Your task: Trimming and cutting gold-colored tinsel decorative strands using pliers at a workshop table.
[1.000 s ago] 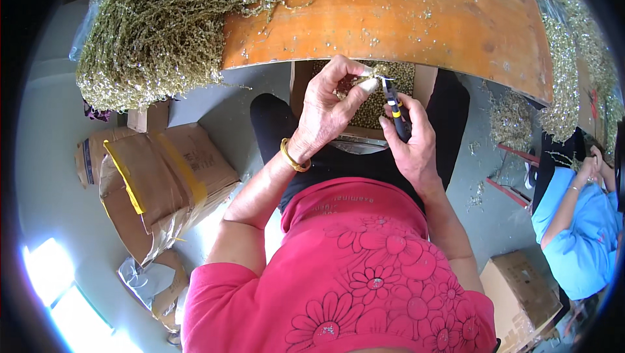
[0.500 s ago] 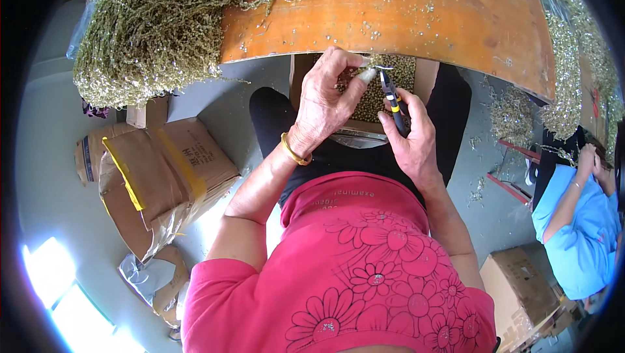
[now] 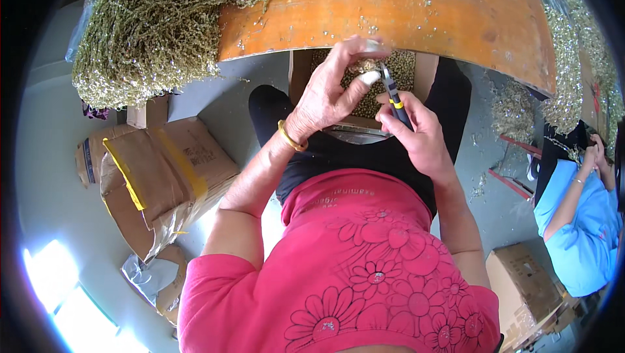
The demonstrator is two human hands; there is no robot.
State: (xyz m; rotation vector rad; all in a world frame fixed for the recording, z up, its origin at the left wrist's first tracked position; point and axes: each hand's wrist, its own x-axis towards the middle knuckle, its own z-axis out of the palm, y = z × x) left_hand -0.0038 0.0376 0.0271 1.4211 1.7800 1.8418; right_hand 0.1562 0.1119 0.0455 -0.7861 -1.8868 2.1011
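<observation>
My left hand (image 3: pixel 329 93) pinches a small sprig (image 3: pixel 366 65) over the lap box (image 3: pixel 426 70); right hand (image 3: pixel 416 133) grips pliers (image 3: pixel 394 96), so trimmings drop in.

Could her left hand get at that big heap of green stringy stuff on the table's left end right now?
Probably not at once: the left hand is pinching a small piece over the box on her lap. The heap lies uncovered, nothing between.

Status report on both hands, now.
Left hand pinches a small greenish sprig piece. Right hand grips black-handled snips with a yellow band, tips at the piece. Open cardboard box of cuttings directly beneath. Nothing in the way.
</observation>
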